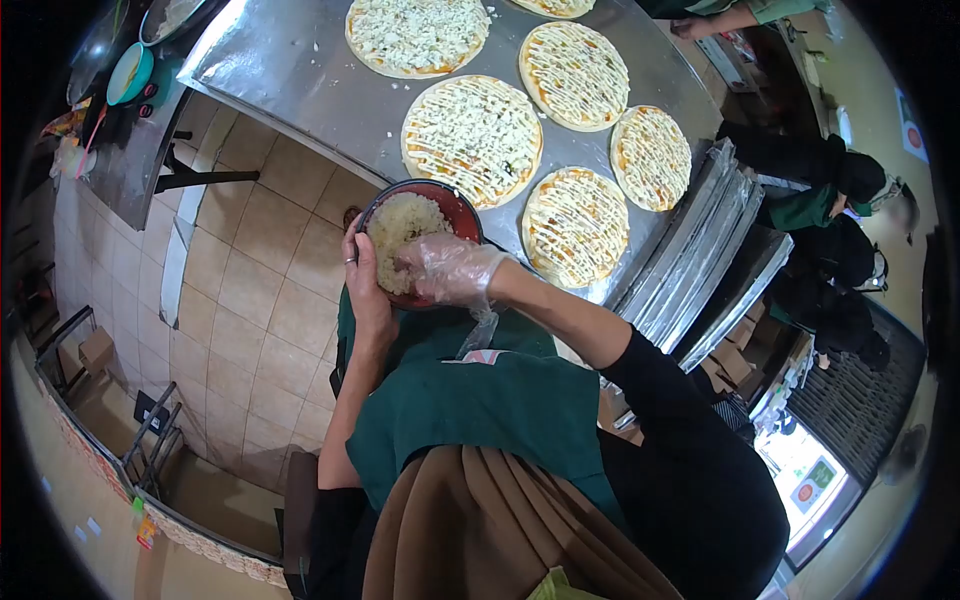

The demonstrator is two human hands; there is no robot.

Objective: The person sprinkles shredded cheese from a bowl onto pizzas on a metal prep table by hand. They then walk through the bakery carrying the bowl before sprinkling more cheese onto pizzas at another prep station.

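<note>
1. Metal table [290, 60]: two pizzas [472, 142] bore white crumbs [425, 30]; three striped pizzas [575, 226] looked uncrumbed. Judged part-done.
2. Left hand [370, 275] clasped bowl [460, 212] at table edge.
3. Gloved right hand [450, 268] was among loose crumbs [400, 215] inside; couldn't tell whether it gripped any.

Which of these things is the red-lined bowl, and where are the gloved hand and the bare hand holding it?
Bowl [461, 212]: head view, red inner wall.
Gloved right hand [450, 268]: head view, middle of the hand.
Bare left hand [370, 288]: head view, near the thumb's base.
</note>
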